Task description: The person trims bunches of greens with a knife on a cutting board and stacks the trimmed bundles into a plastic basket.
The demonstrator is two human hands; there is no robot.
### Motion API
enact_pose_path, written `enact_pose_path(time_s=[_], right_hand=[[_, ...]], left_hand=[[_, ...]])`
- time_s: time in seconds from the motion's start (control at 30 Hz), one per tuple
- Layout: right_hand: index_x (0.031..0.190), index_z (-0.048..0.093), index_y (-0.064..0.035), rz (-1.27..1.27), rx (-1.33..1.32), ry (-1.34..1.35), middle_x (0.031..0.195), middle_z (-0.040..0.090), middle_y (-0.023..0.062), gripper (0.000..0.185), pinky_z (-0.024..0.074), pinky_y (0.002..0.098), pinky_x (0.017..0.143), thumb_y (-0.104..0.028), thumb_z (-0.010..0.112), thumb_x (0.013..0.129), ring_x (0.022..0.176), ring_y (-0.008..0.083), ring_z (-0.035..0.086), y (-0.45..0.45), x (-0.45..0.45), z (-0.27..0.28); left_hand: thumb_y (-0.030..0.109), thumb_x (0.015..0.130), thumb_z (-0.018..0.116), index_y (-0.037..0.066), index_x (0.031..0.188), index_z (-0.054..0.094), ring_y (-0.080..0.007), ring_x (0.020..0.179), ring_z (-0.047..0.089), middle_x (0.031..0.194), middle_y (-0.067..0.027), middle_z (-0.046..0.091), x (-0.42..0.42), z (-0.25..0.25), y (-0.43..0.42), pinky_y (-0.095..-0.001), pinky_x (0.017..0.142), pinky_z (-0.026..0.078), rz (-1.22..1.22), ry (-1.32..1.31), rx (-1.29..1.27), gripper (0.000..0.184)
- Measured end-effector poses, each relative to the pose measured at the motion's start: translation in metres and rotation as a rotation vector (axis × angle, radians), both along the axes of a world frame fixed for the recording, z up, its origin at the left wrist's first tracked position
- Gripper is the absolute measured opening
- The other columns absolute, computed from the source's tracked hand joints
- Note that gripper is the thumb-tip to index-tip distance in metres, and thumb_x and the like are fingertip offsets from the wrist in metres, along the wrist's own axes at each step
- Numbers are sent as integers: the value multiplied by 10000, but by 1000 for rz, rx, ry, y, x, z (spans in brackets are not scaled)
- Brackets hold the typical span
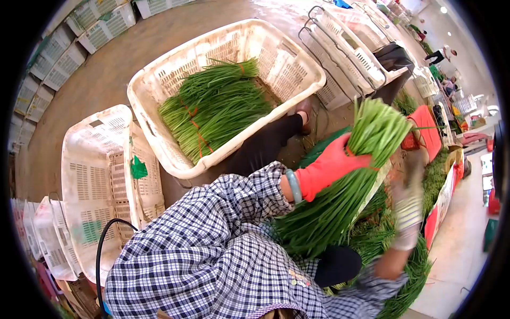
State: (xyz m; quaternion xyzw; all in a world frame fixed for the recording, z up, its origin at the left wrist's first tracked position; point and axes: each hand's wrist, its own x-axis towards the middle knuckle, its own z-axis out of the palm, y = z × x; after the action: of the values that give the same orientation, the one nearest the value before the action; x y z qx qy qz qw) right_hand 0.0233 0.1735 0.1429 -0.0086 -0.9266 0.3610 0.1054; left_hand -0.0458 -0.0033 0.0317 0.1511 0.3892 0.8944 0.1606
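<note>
My left hand [332,169], in a red glove, is closed around a thick bunch of green chives [378,130]. The trimmed-looking pale ends stick up above the fist, and the long leaves hang down toward my lap. Beside it on the right is my right hand [408,196], in a white striped glove. Motion smears its fingers, so I cannot tell whether they hold anything. More loose chives [409,282] lie under and around my right forearm.
A large white crate [154,69] holds several chive bunches [218,109] tied with orange bands. An unfilled-looking crate [87,186] stands at left. More crates [340,58] are stacked at upper right. A red sheet [426,133] lies past my hands. Other people [442,55] are far off.
</note>
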Motion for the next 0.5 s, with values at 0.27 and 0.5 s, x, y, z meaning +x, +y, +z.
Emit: enact_pose_path(time_s=[0.27,0.5], right_hand=[[1460,338,-17,-104,-417,384,1328,534,158,801,447,405,1032,-207,727,786,1175,265,560,8,-5,-109],[1278,538,20,49,-1219,454,1150,658,155,587,578,440,866,-351,687,848,989,302,672,88,-12,-82]], left_hand=[[397,665,860,-34,1529,124,-370,1360,331,1481,-264,300,5,76,1,-400,1137,284,149,913,-415,1214],[273,949,642,91,1511,340,-211,1271,513,1380,-131,535,-87,132,-39,-347,1072,409,-107,831,-502,662]])
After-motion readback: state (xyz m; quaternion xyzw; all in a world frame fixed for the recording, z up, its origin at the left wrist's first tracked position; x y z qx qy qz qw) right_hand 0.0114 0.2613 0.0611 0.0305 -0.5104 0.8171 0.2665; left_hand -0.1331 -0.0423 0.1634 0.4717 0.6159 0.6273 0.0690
